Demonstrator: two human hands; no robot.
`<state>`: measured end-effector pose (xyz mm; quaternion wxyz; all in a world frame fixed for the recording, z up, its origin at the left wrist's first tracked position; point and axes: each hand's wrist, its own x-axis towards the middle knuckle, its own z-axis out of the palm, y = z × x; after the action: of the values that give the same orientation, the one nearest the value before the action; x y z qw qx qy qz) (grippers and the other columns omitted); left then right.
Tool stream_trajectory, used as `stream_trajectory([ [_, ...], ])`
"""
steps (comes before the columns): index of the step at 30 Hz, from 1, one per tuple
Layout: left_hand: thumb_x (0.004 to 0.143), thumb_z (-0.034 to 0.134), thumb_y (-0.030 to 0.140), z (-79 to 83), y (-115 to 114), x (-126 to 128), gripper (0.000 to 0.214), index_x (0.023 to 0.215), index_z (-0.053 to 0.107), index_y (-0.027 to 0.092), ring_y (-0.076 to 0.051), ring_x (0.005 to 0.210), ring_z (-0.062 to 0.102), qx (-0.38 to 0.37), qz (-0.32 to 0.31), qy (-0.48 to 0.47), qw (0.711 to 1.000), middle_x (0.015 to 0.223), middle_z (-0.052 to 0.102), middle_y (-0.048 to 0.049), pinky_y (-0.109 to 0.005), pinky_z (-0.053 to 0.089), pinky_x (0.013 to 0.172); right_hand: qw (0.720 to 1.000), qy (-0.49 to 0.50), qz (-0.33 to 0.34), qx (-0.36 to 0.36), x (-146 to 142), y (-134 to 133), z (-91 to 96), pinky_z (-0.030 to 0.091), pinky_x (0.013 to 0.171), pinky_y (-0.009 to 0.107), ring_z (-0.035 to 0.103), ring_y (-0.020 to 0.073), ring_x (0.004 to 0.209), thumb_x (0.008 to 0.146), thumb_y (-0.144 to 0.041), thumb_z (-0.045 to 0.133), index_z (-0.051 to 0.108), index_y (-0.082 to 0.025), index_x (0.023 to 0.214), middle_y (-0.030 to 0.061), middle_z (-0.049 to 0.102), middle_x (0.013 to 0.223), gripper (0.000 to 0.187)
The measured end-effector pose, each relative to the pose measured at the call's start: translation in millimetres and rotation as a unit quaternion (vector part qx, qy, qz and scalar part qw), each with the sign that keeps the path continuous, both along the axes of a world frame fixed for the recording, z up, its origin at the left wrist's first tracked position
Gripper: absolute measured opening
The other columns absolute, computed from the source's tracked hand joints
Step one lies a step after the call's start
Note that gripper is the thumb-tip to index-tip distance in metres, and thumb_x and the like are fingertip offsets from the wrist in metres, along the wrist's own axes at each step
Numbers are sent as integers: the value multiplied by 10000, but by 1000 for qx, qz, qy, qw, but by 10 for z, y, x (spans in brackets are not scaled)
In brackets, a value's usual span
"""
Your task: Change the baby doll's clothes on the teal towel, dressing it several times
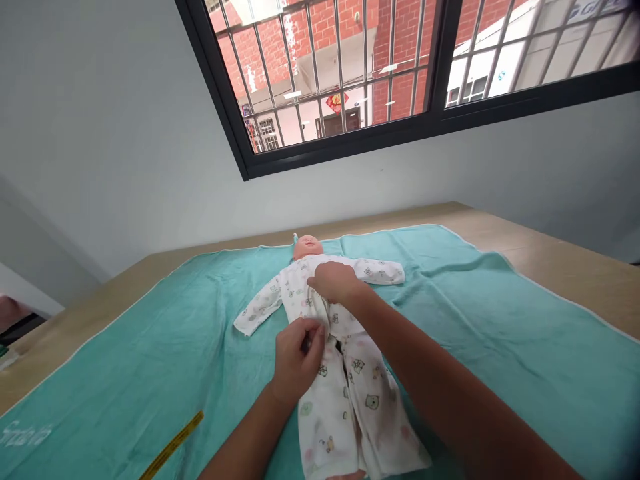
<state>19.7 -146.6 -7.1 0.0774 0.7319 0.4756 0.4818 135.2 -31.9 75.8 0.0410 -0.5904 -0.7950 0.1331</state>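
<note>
A baby doll (309, 247) lies on its back on a turquoise towel (200, 347), head toward the wall. White long-sleeved baby clothes (373, 400) printed with small animals cover it, with both sleeves spread outward. Over the chest, my right hand (336, 281) is closed with its fingertips on the front of the garment. Lower down, at the waist, my left hand (299, 352) pinches the garment's edge between thumb and fingers. A dark gap shows between the cloth edges just below. My hands and right forearm cover part of the front.
Under the towel is a wooden table (565, 257), its back edge along a white wall. A barred window (345, 80) with a dark frame is above. A yellow strip with printing (173, 445) lies on the towel at the lower left.
</note>
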Motion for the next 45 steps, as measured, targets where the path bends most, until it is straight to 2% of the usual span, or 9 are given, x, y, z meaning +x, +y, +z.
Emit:
stream_trajectory([
  [6,871,519,253,173,147,20,151,761,597,186,-94,525,487,14,-1,27,1000,600,576,28,-215,375,532,998,4,56,-12,137,-34,50,460,680,325,660,239,761,831,-291,447,690,-148,745,113,705,758,294],
  [9,870,526,328,447,406,65,173,781,594,197,-99,511,491,-51,21,-38,998,578,561,46,-219,381,528,990,0,103,-94,245,-34,103,456,632,301,638,194,601,811,-325,491,669,-141,629,79,681,611,315],
  [12,878,497,373,577,672,117,221,754,568,205,-101,484,466,-113,35,-122,986,537,513,64,-222,379,516,991,8,105,-79,261,-16,100,455,619,282,635,178,578,811,-347,503,686,-154,666,57,677,587,303],
  [16,871,495,362,378,804,145,228,741,583,196,-119,573,511,-105,82,-139,981,604,576,38,-227,387,559,995,-7,92,-27,165,-2,23,467,671,276,673,208,718,838,-315,495,714,-160,777,92,700,660,275],
  [22,876,491,349,178,684,87,194,813,588,194,-144,645,559,-74,92,-156,981,690,614,10,-254,437,621,997,-2,54,49,71,-7,-54,484,750,325,663,267,926,855,-322,500,708,-156,888,151,713,939,268],
  [28,888,479,302,194,673,55,178,930,617,199,-159,748,593,-60,65,-112,990,849,661,-17,-281,447,681,996,38,73,-23,167,113,-79,483,630,270,659,204,660,861,-303,467,647,-138,618,113,680,636,345],
  [34,881,475,258,194,673,50,141,827,593,203,-175,786,559,-51,74,2,996,819,620,-14,-306,416,714,930,278,87,-224,425,355,-180,372,412,200,477,94,385,796,-256,442,626,-140,660,24,627,512,256],
  [40,821,557,253,255,632,70,90,884,598,203,-194,830,514,-39,52,88,994,876,586,-27,-331,411,741,879,367,97,-287,526,455,-246,314,370,174,427,75,372,758,-297,494,653,-119,693,16,615,495,247],
  [45,812,568,280,228,651,54,90,821,599,196,-174,739,525,-88,61,31,994,780,591,-10,-309,417,684,846,419,62,-325,543,508,-287,293,357,167,387,60,352,767,-323,512,616,-133,678,-7,589,477,234],
])
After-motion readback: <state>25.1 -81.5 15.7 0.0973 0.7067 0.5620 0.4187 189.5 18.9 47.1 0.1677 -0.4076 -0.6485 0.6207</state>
